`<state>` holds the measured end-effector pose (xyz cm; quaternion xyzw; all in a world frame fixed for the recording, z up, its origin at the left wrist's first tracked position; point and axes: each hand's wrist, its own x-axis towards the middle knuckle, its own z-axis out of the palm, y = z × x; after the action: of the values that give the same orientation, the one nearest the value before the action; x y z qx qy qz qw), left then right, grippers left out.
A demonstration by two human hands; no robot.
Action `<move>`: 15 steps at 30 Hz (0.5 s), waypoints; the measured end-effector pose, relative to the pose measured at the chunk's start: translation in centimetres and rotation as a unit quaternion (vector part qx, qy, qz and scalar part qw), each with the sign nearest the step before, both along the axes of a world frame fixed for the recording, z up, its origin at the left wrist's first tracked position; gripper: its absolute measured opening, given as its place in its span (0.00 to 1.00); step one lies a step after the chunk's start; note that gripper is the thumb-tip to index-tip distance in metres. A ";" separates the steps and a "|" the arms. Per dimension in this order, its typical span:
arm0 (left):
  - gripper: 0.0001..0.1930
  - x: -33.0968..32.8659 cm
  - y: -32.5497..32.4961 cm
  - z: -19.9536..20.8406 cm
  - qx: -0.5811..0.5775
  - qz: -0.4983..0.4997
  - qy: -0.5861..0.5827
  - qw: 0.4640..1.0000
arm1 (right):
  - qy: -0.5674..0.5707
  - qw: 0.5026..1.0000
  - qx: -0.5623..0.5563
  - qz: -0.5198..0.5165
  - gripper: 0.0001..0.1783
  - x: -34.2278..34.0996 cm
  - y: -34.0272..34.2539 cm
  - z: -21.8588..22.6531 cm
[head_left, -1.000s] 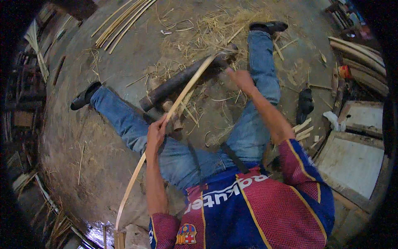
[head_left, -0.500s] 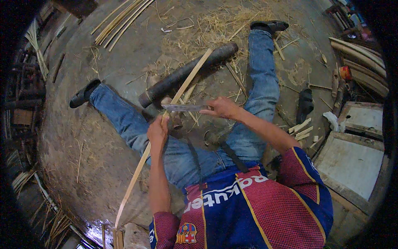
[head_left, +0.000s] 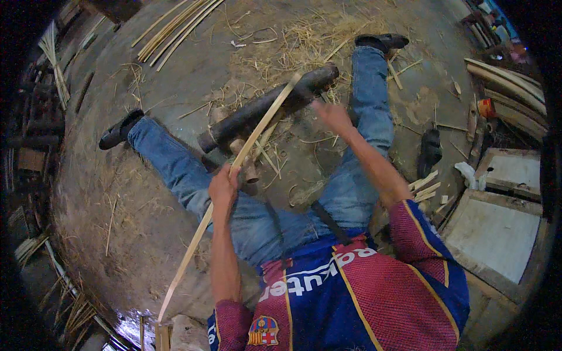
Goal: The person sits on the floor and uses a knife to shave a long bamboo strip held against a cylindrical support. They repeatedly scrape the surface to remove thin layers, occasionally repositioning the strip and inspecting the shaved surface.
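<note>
My left hand (head_left: 223, 186) is closed around a long, flat, pale strip of split bamboo or cane (head_left: 257, 130). The strip slants from the floor at lower left up across a thick dark round log (head_left: 234, 126). Beyond my left hand, a short wooden peg (head_left: 250, 169) lies by the log. My right hand (head_left: 335, 120) is over the log's right part, apart from the strip and smeared by motion. Its fingers look curled, as around the knife seen earlier, but the blade is lost in the blur.
My outstretched legs (head_left: 372, 99) flank the log. Fibre shavings (head_left: 316, 41) litter the floor beyond it. More strips (head_left: 175, 32) lie at far left. On the right are a black sandal (head_left: 430, 153), short split pieces (head_left: 426, 187) and white-topped wooden frames (head_left: 497, 231).
My right hand has swept away from my left hand, forward and slightly right along the strip; the knife blade no longer shows clearly. The left hand keeps its grip on the strip.
</note>
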<state>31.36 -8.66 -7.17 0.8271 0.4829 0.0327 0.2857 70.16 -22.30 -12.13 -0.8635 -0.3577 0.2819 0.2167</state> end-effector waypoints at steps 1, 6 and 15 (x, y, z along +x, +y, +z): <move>0.20 0.5 -0.2 0.3 -0.009 -0.001 -0.006 1.000 | -0.038 0.999 -0.008 0.006 0.44 0.7 0.3 -0.6; 0.21 -0.2 0.1 0.1 0.002 0.000 0.010 1.000 | -0.136 0.960 0.039 0.240 0.40 -2.1 -0.1 0.0; 0.19 0.0 0.5 0.2 -0.043 -0.018 -0.013 0.999 | -0.088 0.986 -0.035 0.137 0.41 0.4 -0.4 -0.6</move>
<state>31.36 -8.12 -7.01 0.8223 0.4648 0.0178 0.3280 70.59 -22.70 -12.71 -0.8348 -0.4804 0.2437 0.1134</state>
